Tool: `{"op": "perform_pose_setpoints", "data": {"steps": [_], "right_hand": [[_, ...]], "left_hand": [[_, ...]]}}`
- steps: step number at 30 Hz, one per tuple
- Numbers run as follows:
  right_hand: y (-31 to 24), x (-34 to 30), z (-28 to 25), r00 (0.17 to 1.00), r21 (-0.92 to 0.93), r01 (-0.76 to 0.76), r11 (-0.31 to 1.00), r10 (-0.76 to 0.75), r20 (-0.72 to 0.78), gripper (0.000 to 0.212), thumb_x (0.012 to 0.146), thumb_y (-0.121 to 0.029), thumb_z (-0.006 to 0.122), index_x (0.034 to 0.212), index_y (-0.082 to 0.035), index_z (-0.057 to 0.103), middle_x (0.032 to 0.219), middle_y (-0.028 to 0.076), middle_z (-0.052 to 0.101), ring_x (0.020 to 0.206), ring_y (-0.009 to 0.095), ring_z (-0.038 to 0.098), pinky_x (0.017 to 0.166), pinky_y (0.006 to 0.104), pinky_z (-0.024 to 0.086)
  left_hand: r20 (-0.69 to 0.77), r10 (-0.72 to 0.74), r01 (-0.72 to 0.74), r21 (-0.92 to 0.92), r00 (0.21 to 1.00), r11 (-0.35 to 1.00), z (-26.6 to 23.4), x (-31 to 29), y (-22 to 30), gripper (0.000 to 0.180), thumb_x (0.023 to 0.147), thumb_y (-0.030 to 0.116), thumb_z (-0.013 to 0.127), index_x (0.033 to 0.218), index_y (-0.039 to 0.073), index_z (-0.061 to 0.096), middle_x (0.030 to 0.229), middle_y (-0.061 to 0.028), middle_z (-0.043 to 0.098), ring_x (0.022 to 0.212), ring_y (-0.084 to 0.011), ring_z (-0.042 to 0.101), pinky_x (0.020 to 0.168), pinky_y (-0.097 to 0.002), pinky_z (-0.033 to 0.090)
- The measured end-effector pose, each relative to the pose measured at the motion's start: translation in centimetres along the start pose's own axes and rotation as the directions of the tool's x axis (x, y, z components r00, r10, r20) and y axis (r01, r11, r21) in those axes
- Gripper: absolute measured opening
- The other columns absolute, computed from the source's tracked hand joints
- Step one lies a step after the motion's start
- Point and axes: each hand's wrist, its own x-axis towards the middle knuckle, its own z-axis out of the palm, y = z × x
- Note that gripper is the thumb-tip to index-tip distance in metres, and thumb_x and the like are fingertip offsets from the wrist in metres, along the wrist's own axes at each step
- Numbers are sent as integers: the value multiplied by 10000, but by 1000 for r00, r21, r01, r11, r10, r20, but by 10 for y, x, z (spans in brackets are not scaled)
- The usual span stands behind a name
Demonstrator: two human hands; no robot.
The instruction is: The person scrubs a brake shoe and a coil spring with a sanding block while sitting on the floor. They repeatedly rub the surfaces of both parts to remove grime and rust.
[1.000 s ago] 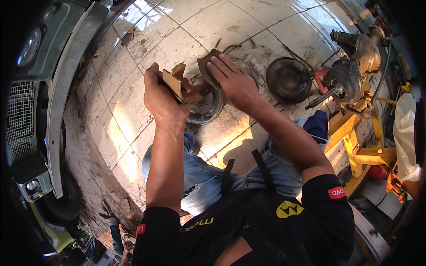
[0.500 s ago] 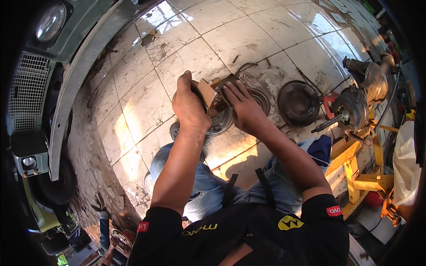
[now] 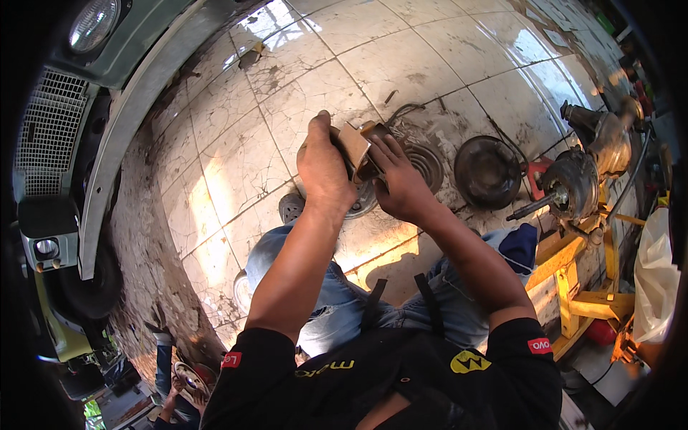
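Above the floor in front of my knees, my left hand [image 3: 326, 163] is wrapped round a dark curved piece that looks like a brake shoe [image 3: 374, 130]. A flat brown face [image 3: 354, 143] with a pale edge shows between my hands; whether it is lining or a separate sheet I cannot tell. My right hand [image 3: 398, 179] grips the far side, its fingers pressed together along the piece and its thumb below. Its underside is hidden by my hands. Below them on the tiles lies a round ribbed metal part [image 3: 426, 166], partly covered by my right hand.
A dark round drum [image 3: 488, 172] sits right of my hands. Beyond it, an axle assembly [image 3: 573, 179] rests by a yellow metal stand [image 3: 598, 299]. A vehicle's bumper [image 3: 118, 143] runs along the left. At the lower left, another person's hands hold a round plate [image 3: 190, 380].
Both hands stay on the brake shoe and sit slightly further right in view. My right fingers have shifted along the piece, closer to my left hand. The whole view has moved slightly.
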Motion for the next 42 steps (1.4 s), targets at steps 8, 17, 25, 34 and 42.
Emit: {"op": "perform_pose_setpoints", "data": {"steps": [8,17,25,34,42], "right_hand": [[-12,1,-11,991,215,-73,974,46,128,703,792,-20,563,1458,-21,339,1500,209,352,1416,415,260,1134,456,319],[-8,-6,-19,995,218,52,975,-70,73,762,803,-60,604,1493,-51,281,1467,254,377,1356,434,360,1108,425,342],[-20,-1,-25,985,104,174,979,-175,-3,779,852,-64,612,1503,34,195,1411,266,431,1255,382,501,1031,371,400],[-23,-6,-33,983,539,-58,840,-45,176,824,826,-75,618,1513,16,171,1458,295,357,1326,412,416,1064,394,385],[-21,-3,-24,986,300,97,949,-132,100,829,815,-45,603,1512,29,159,1465,273,356,1348,409,379,1107,394,334]], "left_hand": [[81,9,-10,18,997,1000,2,-3,-2,303,993,290,529,859,19,545,754,-83,581,646,-175,576,561,-335,489],[75,-35,30,68,997,997,7,-3,1,347,974,323,538,974,-24,539,815,-139,610,639,-223,595,580,-369,511],[104,-41,31,93,994,995,3,-3,2,413,957,345,544,1044,-57,516,930,-191,643,730,-242,624,660,-384,540],[123,-32,17,124,992,992,0,0,-4,383,965,333,540,1032,-44,515,899,-179,632,732,-235,621,662,-385,540],[113,-7,-4,97,994,995,0,2,-1,362,977,318,528,1018,-42,522,872,-169,634,718,-236,611,637,-378,527]]}}
